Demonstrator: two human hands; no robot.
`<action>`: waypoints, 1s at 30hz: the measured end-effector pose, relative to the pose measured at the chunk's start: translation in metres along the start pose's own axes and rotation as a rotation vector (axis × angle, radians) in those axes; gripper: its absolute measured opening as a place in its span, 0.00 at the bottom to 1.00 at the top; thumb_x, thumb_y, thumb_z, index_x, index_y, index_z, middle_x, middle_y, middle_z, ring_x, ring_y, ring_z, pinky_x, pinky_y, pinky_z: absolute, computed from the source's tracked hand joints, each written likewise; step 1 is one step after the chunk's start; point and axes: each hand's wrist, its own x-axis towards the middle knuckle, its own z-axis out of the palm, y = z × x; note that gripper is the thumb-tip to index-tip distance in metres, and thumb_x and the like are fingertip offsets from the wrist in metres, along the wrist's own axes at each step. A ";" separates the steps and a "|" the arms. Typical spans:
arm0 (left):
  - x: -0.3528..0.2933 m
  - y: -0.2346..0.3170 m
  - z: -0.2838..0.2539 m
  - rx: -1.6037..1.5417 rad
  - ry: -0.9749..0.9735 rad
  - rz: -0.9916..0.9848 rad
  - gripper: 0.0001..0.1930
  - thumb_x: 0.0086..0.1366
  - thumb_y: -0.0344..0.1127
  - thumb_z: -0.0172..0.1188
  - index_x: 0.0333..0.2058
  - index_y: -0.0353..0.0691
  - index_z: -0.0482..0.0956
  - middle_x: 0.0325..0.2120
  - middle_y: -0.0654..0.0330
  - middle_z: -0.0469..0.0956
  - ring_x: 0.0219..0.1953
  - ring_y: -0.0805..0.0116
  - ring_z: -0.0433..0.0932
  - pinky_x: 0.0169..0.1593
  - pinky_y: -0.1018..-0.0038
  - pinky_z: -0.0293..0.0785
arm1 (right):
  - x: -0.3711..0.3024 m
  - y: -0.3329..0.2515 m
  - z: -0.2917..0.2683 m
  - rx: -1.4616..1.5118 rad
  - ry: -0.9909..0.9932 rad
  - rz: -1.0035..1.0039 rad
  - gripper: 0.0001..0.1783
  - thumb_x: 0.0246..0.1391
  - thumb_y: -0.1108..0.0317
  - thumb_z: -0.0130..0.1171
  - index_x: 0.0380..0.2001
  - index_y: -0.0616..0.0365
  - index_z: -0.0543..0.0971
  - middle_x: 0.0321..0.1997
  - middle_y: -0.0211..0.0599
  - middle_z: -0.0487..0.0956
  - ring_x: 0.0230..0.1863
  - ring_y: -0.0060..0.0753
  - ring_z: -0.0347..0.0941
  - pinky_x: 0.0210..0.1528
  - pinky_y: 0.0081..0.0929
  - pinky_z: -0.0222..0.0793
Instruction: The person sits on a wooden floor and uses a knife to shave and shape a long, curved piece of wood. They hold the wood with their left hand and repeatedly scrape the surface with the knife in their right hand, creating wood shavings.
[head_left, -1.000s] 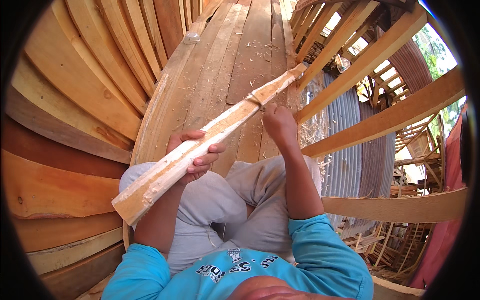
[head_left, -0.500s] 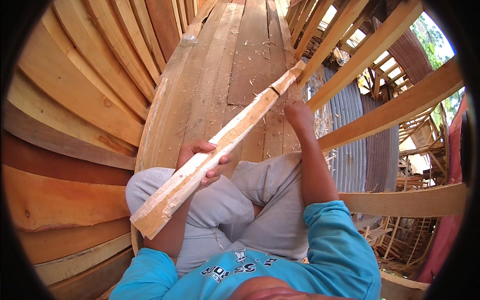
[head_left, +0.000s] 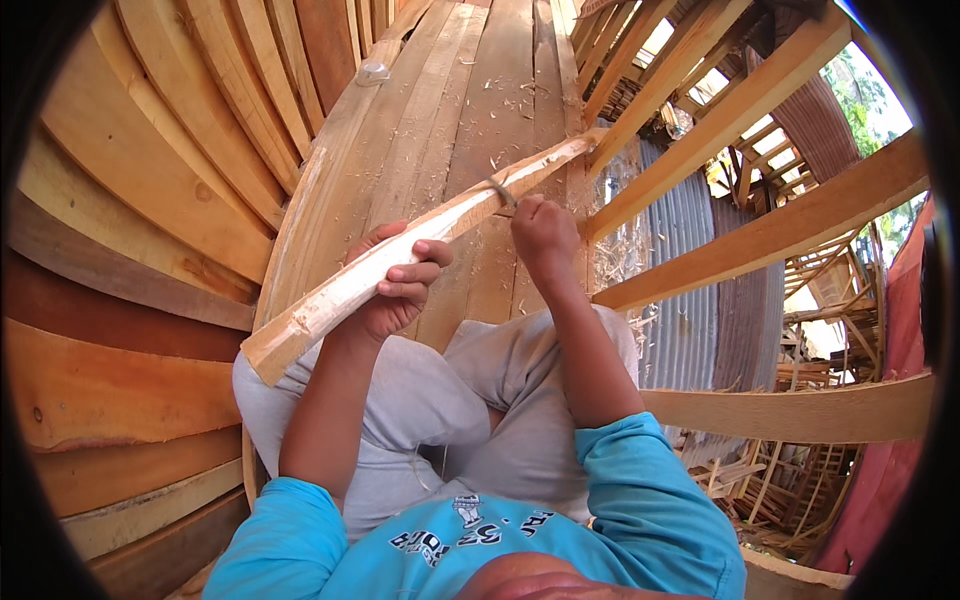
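A long pale length of wood (head_left: 350, 282), roughly squared and partly shaved, lies slantwise in front of me. Around its nearer half, my left hand (head_left: 398, 275) is closed, with fingers over the right side. The far end meets the upright slats on the right. My right hand (head_left: 545, 235) is a fist just right of the wood, past its middle. A thin, dark, slightly curved blade (head_left: 502, 192) sticks out of that fist and lies across the wood's upper face. The handle is hidden in my fingers.
I sit cross-legged on a plank floor (head_left: 420, 130) strewn with wood shavings. Curved boards (head_left: 130, 290) wall the left side. Slanting wooden ribs (head_left: 770, 230) stand on the right, corrugated metal sheets (head_left: 680, 270) beyond them. A small clear container (head_left: 372, 73) sits at the far left.
My right hand has come left and nearer, and the blade has travelled down the wood toward me. My left hand and the wood's near end have risen a little and turned.
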 end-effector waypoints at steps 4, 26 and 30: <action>0.004 -0.004 -0.015 0.143 0.018 -0.067 0.26 0.71 0.39 0.40 0.58 0.23 0.51 0.34 0.46 0.65 0.25 0.56 0.74 0.19 0.68 0.77 | 0.023 0.029 -0.007 0.017 -0.088 0.194 0.28 0.61 0.54 0.40 0.27 0.64 0.83 0.32 0.62 0.81 0.37 0.64 0.79 0.46 0.52 0.72; 0.014 -0.004 -0.021 0.121 0.024 -0.085 0.23 0.71 0.40 0.46 0.55 0.26 0.56 0.34 0.51 0.66 0.27 0.64 0.72 0.24 0.72 0.77 | 0.039 0.055 0.012 0.100 -0.051 0.319 0.32 0.61 0.51 0.36 0.38 0.68 0.83 0.45 0.67 0.79 0.52 0.64 0.75 0.58 0.50 0.67; 0.002 -0.017 -0.020 0.156 0.004 -0.077 0.23 0.72 0.40 0.43 0.54 0.24 0.55 0.34 0.49 0.66 0.27 0.61 0.73 0.23 0.71 0.79 | 0.052 0.084 0.000 0.088 -0.258 0.297 0.34 0.61 0.50 0.34 0.47 0.70 0.79 0.52 0.68 0.76 0.58 0.64 0.71 0.62 0.47 0.63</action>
